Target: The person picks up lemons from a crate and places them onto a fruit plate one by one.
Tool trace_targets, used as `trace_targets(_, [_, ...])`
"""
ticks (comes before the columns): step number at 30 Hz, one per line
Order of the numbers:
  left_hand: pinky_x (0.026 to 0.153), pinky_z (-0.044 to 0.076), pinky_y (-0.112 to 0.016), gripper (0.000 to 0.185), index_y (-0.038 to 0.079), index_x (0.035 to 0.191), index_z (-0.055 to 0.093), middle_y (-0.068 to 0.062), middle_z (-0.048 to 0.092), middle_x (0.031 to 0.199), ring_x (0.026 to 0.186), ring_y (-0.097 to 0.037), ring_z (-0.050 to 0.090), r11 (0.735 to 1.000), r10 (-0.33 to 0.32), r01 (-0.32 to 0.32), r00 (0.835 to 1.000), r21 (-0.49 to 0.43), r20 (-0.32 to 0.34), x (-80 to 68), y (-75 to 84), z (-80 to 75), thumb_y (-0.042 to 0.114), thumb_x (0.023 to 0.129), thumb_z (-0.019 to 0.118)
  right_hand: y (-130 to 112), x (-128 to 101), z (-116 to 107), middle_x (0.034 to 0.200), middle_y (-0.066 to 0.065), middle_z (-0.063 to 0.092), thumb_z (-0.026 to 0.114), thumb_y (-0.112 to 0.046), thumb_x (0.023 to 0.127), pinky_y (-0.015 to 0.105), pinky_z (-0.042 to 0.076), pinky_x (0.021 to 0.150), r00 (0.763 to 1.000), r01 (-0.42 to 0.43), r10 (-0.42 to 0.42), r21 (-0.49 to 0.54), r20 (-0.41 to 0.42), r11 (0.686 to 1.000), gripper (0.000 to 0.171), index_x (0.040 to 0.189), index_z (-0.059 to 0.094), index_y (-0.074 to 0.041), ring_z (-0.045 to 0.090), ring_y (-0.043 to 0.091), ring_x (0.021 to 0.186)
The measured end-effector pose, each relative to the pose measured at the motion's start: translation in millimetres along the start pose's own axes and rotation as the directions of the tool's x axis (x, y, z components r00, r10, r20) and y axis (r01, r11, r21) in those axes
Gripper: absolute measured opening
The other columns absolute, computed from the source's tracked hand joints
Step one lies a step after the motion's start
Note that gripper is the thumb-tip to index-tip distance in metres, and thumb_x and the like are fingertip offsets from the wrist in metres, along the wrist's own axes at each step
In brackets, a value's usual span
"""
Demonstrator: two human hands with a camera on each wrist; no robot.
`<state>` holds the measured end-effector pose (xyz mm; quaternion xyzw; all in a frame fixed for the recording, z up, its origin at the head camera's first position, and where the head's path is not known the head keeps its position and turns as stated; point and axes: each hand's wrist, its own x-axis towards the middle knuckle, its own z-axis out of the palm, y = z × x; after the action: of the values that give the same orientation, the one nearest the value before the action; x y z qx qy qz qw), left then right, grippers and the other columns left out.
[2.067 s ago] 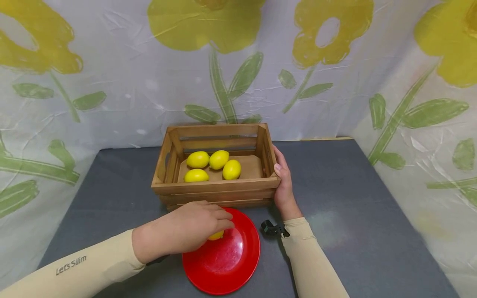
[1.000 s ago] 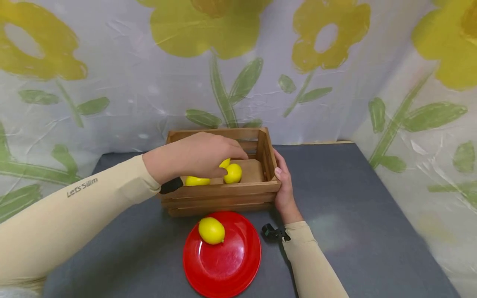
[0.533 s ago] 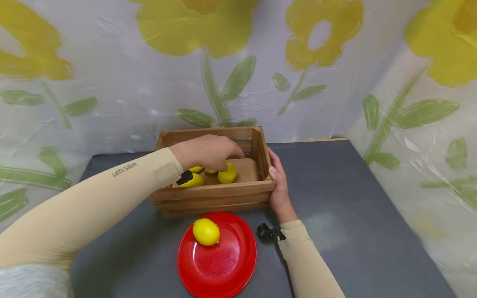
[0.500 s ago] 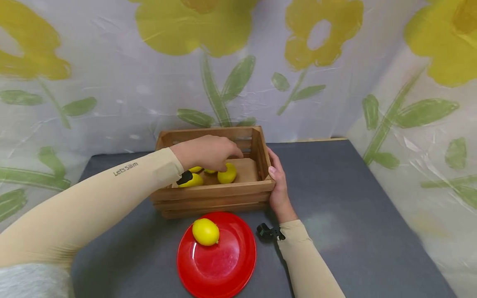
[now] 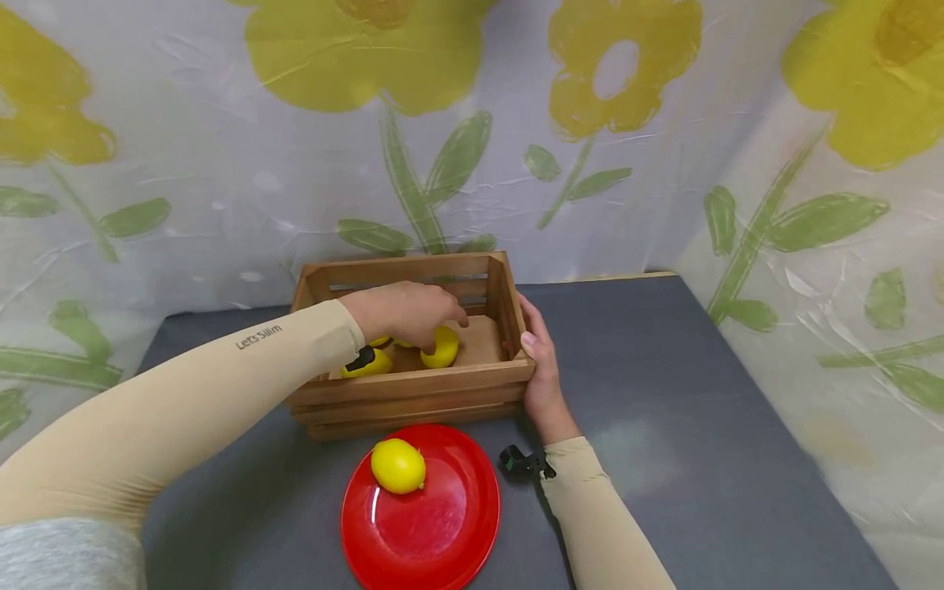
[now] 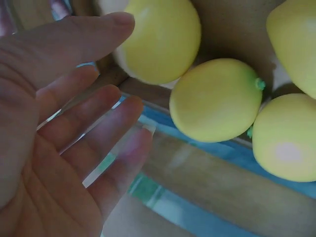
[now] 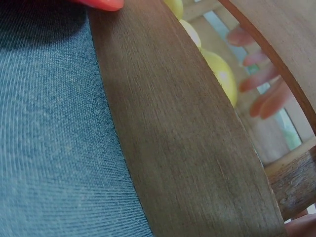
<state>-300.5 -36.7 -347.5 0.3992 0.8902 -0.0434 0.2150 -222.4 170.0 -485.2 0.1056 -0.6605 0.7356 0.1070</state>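
Nearest the person, a red plate (image 5: 435, 533) lies on the grey worktop (image 5: 701, 426) with one lemon (image 5: 398, 465) resting on its near-left part. Just beyond it stands a wooden crate (image 5: 413, 389). The right hand (image 5: 542, 373) rests against the crate's right end, fingers (image 5: 528, 344) laid along the wood and thumb hooked at the corner. The left hand (image 5: 406, 311) reaches down inside the crate, its fingers (image 6: 106, 128) spread and relaxed, holding nothing, close above a cluster of lemons (image 6: 217, 98) on the crate floor. A flowered sheet (image 5: 472, 123) hangs behind.
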Motion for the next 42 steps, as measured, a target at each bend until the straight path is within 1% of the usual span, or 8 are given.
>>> trace_targets(5, [0.117,0.052,-0.049,0.063,0.015,0.150,0.065,-0.010,0.063,0.153,0.135,-0.030,0.063,1.000,0.015,-0.016,0.999,0.022,0.029,6.2,-0.7,5.4,0.012,0.091,0.085,1,0,0,0.170,0.004,0.039,0.040,-0.046,0.096,0.060,0.028,0.125,1.000,-0.003,0.003,-0.021,0.001,1.000,0.073,0.167,0.041,-0.026,0.038,0.032,0.153])
trace_targets(11, [0.117,0.052,-0.049,0.065,0.016,0.152,0.063,-0.009,0.061,0.156,0.137,-0.029,0.061,1.000,0.014,-0.016,0.998,0.026,0.063,11.6,2.3,4.8,0.014,0.091,0.086,1,1,-1,0.170,0.004,0.039,0.042,-0.046,0.095,0.059,0.029,0.124,1.000,0.000,0.000,-0.017,-0.005,1.000,0.074,0.166,0.041,-0.026,0.039,0.034,0.153])
trace_targets(16, [0.114,0.054,-0.047,0.063,0.014,0.149,0.066,-0.010,0.064,0.149,0.125,-0.028,0.064,0.999,0.031,-0.033,0.998,0.038,0.063,12.8,2.2,7.3,0.011,0.089,0.085,-1,2,-1,0.170,0.005,0.039,0.041,-0.045,0.097,0.059,0.029,0.124,1.000,0.010,-0.009,-0.021,0.003,1.000,0.072,0.166,0.041,-0.025,0.039,0.035,0.153])
trace_targets(19, [0.114,0.054,-0.046,0.063,0.014,0.147,0.067,-0.011,0.065,0.147,0.120,-0.027,0.063,0.998,0.040,-0.044,0.997,0.044,0.069,15.4,0.7,10.6,0.006,0.088,0.084,-1,2,-1,0.170,0.004,0.040,0.040,-0.044,0.097,0.059,0.029,0.124,1.000,0.014,-0.014,-0.025,0.000,1.000,0.072,0.166,0.042,-0.025,0.039,0.032,0.153])
trace_targets(27, [0.117,0.052,-0.043,0.063,0.016,0.149,0.066,-0.008,0.062,0.152,0.127,-0.027,0.060,1.000,0.014,-0.016,0.993,0.009,0.114,19.1,2.6,14.0,0.002,0.089,0.081,0,1,-1,0.170,0.006,0.040,0.041,-0.042,0.096,0.058,0.029,0.124,1.000,0.022,-0.022,-0.017,0.000,1.000,0.073,0.166,0.042,-0.022,0.040,0.032,0.152])
trace_targets(32, [0.110,0.055,-0.042,0.060,0.017,0.144,0.069,-0.008,0.067,0.140,0.116,-0.026,0.061,0.998,0.031,-0.039,0.991,0.053,0.130,18.6,4.1,13.5,0.002,0.088,0.081,0,2,-1,0.169,0.006,0.042,0.040,-0.040,0.095,0.056,0.031,0.121,1.000,0.028,-0.028,-0.003,0.003,1.000,0.073,0.166,0.042,-0.023,0.042,0.033,0.149])
trace_targets(35, [0.104,0.057,-0.042,0.058,0.019,0.141,0.071,-0.008,0.068,0.132,0.109,-0.026,0.060,0.997,0.038,-0.047,0.990,0.058,0.137,18.2,4.1,13.4,-0.001,0.087,0.079,1,2,-1,0.168,0.007,0.043,0.040,-0.041,0.095,0.055,0.032,0.119,0.999,0.035,-0.035,0.001,0.005,0.999,0.073,0.166,0.042,-0.022,0.043,0.033,0.148])
trace_targets(42, [0.107,0.056,-0.041,0.057,0.023,0.141,0.072,-0.007,0.067,0.135,0.111,-0.025,0.059,0.999,0.027,-0.032,0.988,0.030,0.153,21.4,4.0,16.3,-0.001,0.089,0.077,2,1,-2,0.168,0.005,0.043,0.041,-0.045,0.095,0.056,0.031,0.122,1.000,0.030,-0.030,-0.015,0.000,0.999,0.073,0.166,0.042,-0.024,0.042,0.032,0.150])
